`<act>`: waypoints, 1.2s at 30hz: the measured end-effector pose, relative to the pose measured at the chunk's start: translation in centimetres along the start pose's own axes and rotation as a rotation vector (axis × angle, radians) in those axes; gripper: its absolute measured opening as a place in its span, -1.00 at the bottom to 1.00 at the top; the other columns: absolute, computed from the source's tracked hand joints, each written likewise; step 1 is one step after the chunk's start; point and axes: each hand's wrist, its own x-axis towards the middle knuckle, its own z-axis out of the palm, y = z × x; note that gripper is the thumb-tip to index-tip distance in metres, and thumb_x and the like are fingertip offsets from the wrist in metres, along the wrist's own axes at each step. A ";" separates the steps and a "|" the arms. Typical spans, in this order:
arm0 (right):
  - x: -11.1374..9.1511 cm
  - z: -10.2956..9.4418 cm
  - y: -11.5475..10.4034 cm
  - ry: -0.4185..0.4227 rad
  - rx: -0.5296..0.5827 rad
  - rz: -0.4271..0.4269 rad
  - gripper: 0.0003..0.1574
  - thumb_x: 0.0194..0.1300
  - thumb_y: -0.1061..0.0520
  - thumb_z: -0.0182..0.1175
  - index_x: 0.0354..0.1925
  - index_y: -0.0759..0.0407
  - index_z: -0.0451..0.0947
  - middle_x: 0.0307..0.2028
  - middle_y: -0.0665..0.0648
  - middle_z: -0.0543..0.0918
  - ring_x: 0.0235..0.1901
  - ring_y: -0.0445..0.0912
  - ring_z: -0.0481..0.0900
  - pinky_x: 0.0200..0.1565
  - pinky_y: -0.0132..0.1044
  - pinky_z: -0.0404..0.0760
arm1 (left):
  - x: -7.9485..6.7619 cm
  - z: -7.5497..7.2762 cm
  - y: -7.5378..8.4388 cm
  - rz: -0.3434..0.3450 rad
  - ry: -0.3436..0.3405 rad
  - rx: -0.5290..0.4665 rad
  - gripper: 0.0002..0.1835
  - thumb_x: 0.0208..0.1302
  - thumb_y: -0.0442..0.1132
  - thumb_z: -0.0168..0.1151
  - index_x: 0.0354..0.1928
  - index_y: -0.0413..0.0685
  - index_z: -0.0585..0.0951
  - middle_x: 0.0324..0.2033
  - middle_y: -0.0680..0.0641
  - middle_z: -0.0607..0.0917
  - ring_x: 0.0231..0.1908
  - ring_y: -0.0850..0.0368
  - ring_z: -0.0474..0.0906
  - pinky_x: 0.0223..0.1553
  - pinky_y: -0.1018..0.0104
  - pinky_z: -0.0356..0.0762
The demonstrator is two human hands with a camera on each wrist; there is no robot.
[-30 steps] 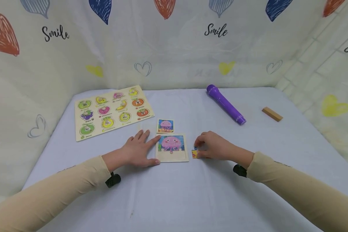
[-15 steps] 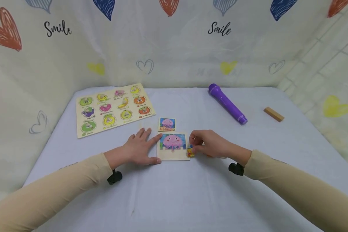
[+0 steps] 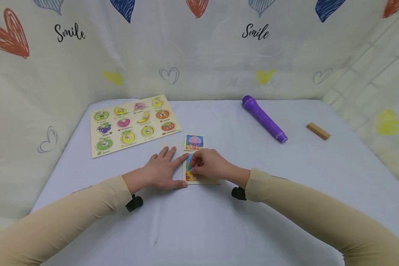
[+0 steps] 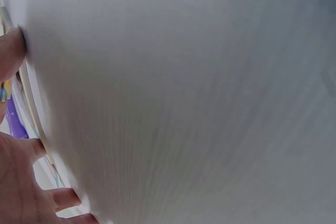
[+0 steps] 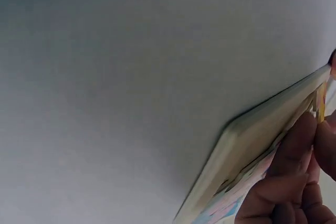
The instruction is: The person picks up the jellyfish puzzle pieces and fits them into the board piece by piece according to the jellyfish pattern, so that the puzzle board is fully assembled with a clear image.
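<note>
My left hand (image 3: pixel 161 171) lies spread on the table, its thumb and index finger at the left edge of a small wooden jigsaw board (image 3: pixel 210 181). Over that board my right hand (image 3: pixel 210 163) pinches a yellow and blue puzzle piece (image 3: pixel 189 177) between thumb and fingers, at the lower left corner. Most of the board's jellyfish picture is hidden by the right hand. In the right wrist view, the bare wooden part (image 5: pixel 257 135) of the board shows beside the pinching fingers, with the piece tilted on edge. A small jellyfish picture card (image 3: pixel 194 142) lies just behind the board.
A fruit puzzle board (image 3: pixel 136 125) lies at the back left of the white-covered table. Toward the back right are a purple toy microphone (image 3: pixel 265 119) and a small wooden block (image 3: pixel 318 131). A printed curtain (image 3: pixel 206 51) hangs behind the table.
My right hand has picked up the puzzle piece from right of the board and carried it left, across to the lower left corner. The left hand stays at the board's edge.
</note>
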 end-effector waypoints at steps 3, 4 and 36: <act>0.2 0.3 -0.3 0.009 -0.044 0.010 -0.90 0.31 0.16 0.40 -0.26 0.15 0.66 -0.40 0.02 0.68 -0.38 -0.18 0.54 -0.28 -0.43 0.53 | 0.0 0.0 0.0 0.001 0.004 0.000 0.02 0.29 0.38 0.20 0.64 0.15 0.06 0.59 -0.37 0.01 0.57 -0.44 -0.09 0.41 -0.45 0.13; 0.3 0.3 -0.4 0.011 -0.057 0.013 -0.90 0.31 0.16 0.40 -0.26 0.15 0.67 -0.41 0.02 0.68 -0.38 -0.18 0.54 -0.29 -0.43 0.53 | 0.0 0.0 0.0 0.002 0.005 -0.002 0.02 0.29 0.38 0.20 0.64 0.15 0.06 0.59 -0.37 0.01 0.57 -0.44 -0.09 0.41 -0.45 0.13; 0.7 0.6 -1.4 0.026 -0.226 0.018 -0.87 0.38 0.21 0.32 -0.37 0.12 0.65 -0.44 0.00 0.67 -0.39 -0.16 0.55 -0.24 -0.35 0.58 | 0.2 0.3 0.0 0.006 0.010 -0.020 0.03 0.28 0.36 0.23 0.64 0.13 0.06 0.59 -0.37 0.01 0.57 -0.45 -0.10 0.41 -0.47 0.11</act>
